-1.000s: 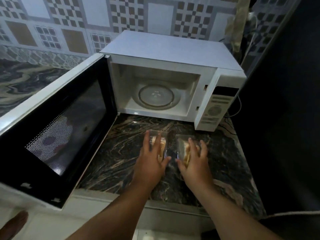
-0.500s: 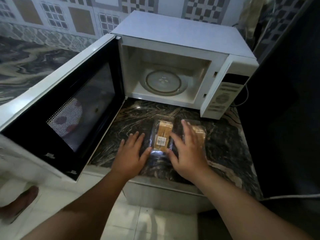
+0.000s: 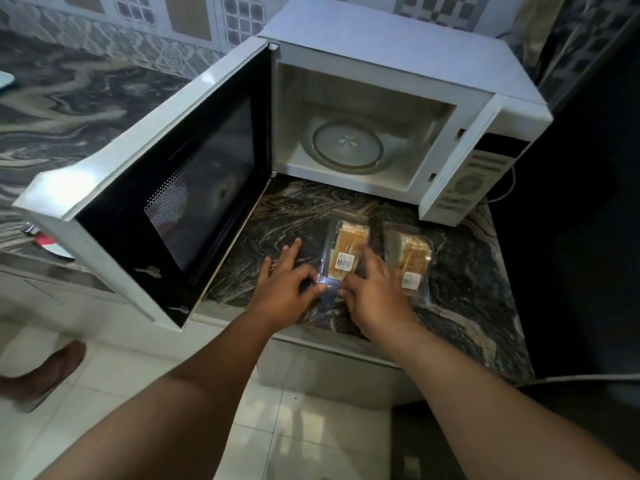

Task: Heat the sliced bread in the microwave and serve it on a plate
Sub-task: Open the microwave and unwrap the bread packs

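A: Where's the bread?

B: Two clear packs of sliced bread lie on the marbled counter (image 3: 460, 271), in front of the white microwave (image 3: 398, 60). The left pack (image 3: 346, 251) is at about 12 o'clock from both hands; the right pack (image 3: 414, 261) sits just beside it at 3 o'clock.

A: And the hands?

B: The left hand (image 3: 287, 289) pinches the near end of the left pack's wrapper, thumb and forefinger together, other fingers spread. The right hand (image 3: 375, 292) has curled fingers on that same end; I cannot tell if it truly grips.

A: The oven?

B: Its door (image 3: 166, 188) hangs wide open at 10 o'clock, with the glass turntable (image 3: 348, 145) bare inside
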